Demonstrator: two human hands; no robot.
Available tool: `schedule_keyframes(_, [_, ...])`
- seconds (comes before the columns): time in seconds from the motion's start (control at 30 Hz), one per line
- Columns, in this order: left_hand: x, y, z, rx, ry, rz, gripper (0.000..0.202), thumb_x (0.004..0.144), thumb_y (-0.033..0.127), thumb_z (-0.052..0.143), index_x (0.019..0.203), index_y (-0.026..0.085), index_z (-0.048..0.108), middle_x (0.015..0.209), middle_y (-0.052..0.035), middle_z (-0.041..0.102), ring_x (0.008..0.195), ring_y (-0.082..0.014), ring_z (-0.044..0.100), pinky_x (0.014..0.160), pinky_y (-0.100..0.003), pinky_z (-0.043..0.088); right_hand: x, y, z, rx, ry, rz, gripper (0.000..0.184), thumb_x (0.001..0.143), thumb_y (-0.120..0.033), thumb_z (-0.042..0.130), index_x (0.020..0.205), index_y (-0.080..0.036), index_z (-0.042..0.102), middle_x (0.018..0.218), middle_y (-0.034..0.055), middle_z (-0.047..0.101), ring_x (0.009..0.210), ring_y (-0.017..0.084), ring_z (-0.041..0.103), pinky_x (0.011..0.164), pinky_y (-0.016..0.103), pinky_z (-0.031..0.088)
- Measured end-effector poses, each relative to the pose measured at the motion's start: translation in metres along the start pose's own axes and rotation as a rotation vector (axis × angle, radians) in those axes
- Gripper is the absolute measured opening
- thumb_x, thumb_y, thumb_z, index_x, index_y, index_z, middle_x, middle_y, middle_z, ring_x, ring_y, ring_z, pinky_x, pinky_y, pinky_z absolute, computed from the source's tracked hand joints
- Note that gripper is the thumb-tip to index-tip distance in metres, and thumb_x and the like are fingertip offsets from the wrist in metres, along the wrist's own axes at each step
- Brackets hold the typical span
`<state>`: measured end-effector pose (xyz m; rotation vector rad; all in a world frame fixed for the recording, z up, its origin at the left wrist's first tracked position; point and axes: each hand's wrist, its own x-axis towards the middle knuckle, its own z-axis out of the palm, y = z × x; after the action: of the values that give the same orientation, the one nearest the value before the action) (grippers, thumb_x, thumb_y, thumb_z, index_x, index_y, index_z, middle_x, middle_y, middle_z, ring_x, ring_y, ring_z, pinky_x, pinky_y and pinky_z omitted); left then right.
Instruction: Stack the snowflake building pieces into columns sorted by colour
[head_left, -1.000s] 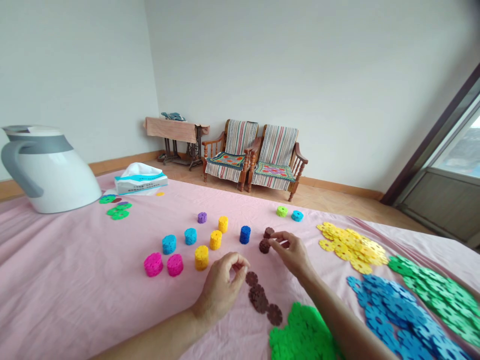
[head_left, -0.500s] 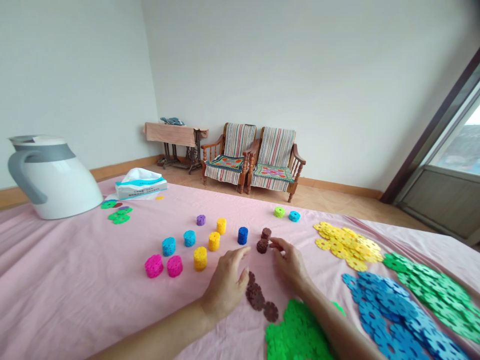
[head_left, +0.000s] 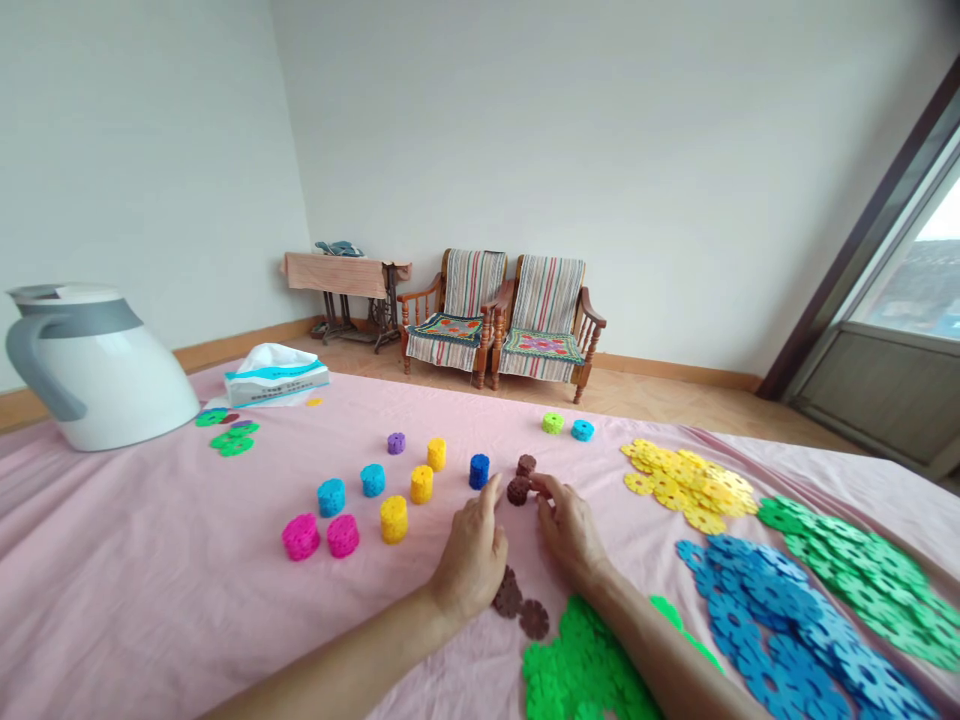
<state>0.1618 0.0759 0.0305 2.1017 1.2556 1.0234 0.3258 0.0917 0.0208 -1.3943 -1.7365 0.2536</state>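
We pinch a brown stack (head_left: pixel 518 490) between left hand (head_left: pixel 474 556) and right hand (head_left: pixel 571 530) fingertips on the pink cloth (head_left: pixel 150 600); beyond our fingers stand two wooden armchairs (head_left: pixel 501 322).

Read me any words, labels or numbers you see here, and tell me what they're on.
Nothing can be read.
Tissue pack: small dark print on its blue and white front, too blurred to read.
White kettle: no label shows.
Plastic discs and stacks, such as the brown stack between both hands: no markings show.

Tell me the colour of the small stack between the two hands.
Dark brown stack, seen in the head view.
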Motion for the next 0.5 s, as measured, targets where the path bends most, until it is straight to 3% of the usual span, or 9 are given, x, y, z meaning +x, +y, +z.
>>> schedule_keyframes(0.5, [0.0010, 0.0032, -0.0006, 0.012, -0.008, 0.041, 0.071, 0.070, -0.002, 0.038, 0.138, 0.017, 0.029, 0.127, -0.0106, 0.053, 0.118, -0.0216, 0.047, 0.102, -0.041, 0.036, -0.0011, -0.0077, -0.0032, -0.012, -0.025, -0.002, 0.035, 0.073, -0.007, 0.040, 0.101, -0.019, 0.058, 0.098, 0.0054, 0.065, 0.092, 0.019, 0.058, 0.083, 0.034, 0.047])
